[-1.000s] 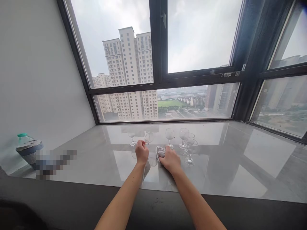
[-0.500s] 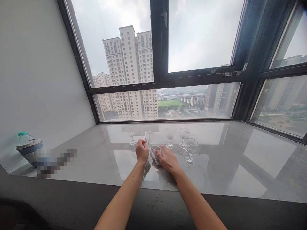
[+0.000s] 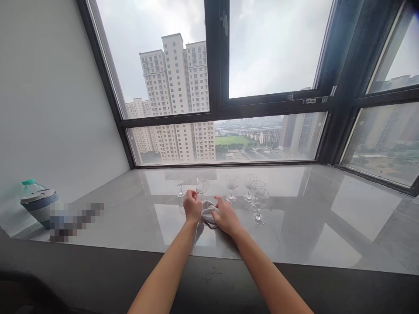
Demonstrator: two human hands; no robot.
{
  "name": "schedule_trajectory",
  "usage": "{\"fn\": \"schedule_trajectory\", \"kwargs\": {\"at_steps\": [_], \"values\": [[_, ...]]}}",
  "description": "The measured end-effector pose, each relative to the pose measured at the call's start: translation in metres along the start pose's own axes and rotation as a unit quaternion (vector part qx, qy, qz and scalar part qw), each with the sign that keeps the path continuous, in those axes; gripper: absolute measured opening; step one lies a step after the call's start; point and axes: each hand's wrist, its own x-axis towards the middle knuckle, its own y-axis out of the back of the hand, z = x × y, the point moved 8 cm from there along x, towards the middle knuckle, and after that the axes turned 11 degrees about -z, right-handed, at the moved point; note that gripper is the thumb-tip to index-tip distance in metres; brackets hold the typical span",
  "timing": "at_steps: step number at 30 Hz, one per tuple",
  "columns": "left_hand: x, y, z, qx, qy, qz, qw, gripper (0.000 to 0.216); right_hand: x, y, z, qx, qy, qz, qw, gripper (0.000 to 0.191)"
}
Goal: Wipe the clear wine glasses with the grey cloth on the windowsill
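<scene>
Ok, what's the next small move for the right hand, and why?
With the right hand, probably fold the index finger down onto the gray cloth: the thumb rests on it, but that finger seems to point away. I'd go gently, since the cloth sits right beside the curled left hand and a stemmed glass stands just beyond.

Cloth (image 3: 208, 212): pale grey, soft, bunched into a rounded wad with loose folds, darker along the lower edge. Sits between left hand (image 3: 192, 207) and right hand (image 3: 227, 216), right thumb pressed on it. Can't tell if anything's inside the folds. Glass (image 3: 202, 186): clear, round bowl, upright, just beyond the left hand and cloth; lower part hidden, so can't tell if it's touched.
</scene>
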Motion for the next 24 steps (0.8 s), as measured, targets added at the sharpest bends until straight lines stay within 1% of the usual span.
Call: {"fn": "schedule_trajectory", "kwargs": {"at_steps": [5, 7, 9, 12, 14, 16, 19, 20, 22, 24], "values": [[0.0, 0.008, 0.0, -0.01, 0.006, 0.037, 0.999, 0.022, -0.001, -0.007, -0.014, 0.006, 0.09, -0.029, 0.996, 0.068], [0.0, 0.011, 0.0, -0.014, 0.01, 0.056, 0.998, 0.022, -0.003, -0.007, -0.019, 0.01, 0.105, -0.04, 0.994, 0.068], [0.0, 0.014, -0.001, -0.015, 0.015, 0.07, 0.997, 0.022, -0.006, -0.006, -0.023, 0.02, 0.113, -0.051, 0.992, 0.063], [0.0, 0.017, -0.002, -0.016, 0.022, 0.083, 0.996, 0.021, -0.009, -0.006, -0.027, 0.029, 0.108, -0.071, 0.991, 0.058], [0.0, 0.018, -0.004, -0.021, 0.026, 0.088, 0.996, 0.021, -0.01, -0.006, -0.027, 0.024, 0.096, -0.078, 0.992, 0.059], [0.0, 0.018, -0.004, -0.025, 0.03, 0.089, 0.995, 0.021, -0.011, -0.006, -0.028, 0.008, 0.101, -0.073, 0.992, 0.065], [0.0, 0.019, -0.006, -0.031, 0.045, 0.088, 0.995, 0.021, -0.011, -0.005, -0.026, -0.024, 0.102, -0.053, 0.993, 0.084], [0.0, 0.019, -0.007, -0.034, 0.051, 0.086, 0.994, 0.021, -0.011, -0.005, -0.025, -0.032, 0.097, -0.048, 0.994, 0.087], [0.0, 0.019, -0.008, -0.038, 0.062, 0.082, 0.994, 0.021, -0.01, -0.005, -0.021, -0.038, 0.084, -0.047, 0.995, 0.085], [0.0, 0.019, -0.008, -0.04, 0.068, 0.08, 0.994, 0.021, -0.009, -0.005, -0.018, -0.043, 0.073, -0.05, 0.995, 0.072]]}}
